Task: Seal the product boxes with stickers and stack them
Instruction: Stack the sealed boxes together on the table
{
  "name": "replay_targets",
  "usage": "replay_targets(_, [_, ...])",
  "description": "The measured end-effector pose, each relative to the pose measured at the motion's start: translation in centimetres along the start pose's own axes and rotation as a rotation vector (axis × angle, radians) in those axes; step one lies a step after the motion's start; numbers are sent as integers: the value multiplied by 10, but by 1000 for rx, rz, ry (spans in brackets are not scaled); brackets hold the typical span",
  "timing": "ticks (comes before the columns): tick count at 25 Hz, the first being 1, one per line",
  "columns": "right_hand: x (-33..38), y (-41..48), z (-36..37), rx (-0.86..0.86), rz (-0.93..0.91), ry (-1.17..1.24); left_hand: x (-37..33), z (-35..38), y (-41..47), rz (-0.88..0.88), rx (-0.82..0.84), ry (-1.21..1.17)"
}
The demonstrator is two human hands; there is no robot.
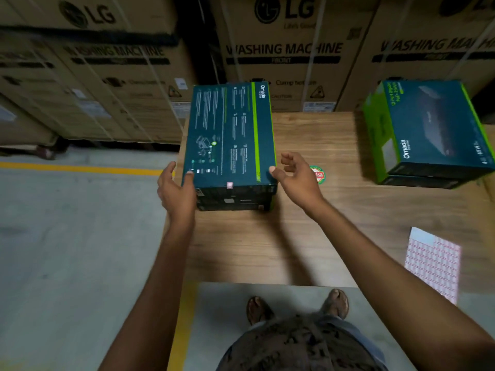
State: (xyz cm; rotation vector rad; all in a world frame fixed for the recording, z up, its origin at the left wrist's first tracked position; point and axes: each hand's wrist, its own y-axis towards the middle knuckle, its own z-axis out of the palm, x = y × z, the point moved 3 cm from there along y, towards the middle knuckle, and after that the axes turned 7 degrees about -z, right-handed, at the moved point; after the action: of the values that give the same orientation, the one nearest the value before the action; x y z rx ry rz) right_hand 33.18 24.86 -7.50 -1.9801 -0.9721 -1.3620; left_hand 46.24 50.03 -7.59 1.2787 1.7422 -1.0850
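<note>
A dark teal product box (pixel 230 135) with a green stripe lies printed side up on top of other boxes at the table's left edge. A small pink sticker (pixel 229 185) sits over its near top edge. My left hand (pixel 176 188) touches the stack's near-left corner, thumb on the top face. My right hand (pixel 297 175) hovers at the near-right corner with relaxed fingers, its thumb tip at the box edge. A second stack of two teal boxes (pixel 428 132) stands at the table's far right. A pink sticker sheet (pixel 434 261) lies near the table's right front.
The wooden table (pixel 308 236) carries a round red and green label (pixel 318 174) beside my right hand. Large cardboard washing machine cartons (pixel 289 49) stand close behind the table. Concrete floor with a yellow line (pixel 80 168) lies to the left. My feet are below the table's front edge.
</note>
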Motion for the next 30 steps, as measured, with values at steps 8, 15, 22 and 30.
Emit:
replay_targets(8, [10,-15,41,16,-215,-395,14,2,-1,36,266,-81])
replay_targets(15, [23,-23,79,-58,-633,-467,20,-2,5,65,306,-54])
replay_targets(22, [7,-21,79,-53,-898,-645,21,-6,11,48,348,-94])
replay_targets(30, [13,-20,62,-22,-647,-589,16,-9,10,2,407,-84])
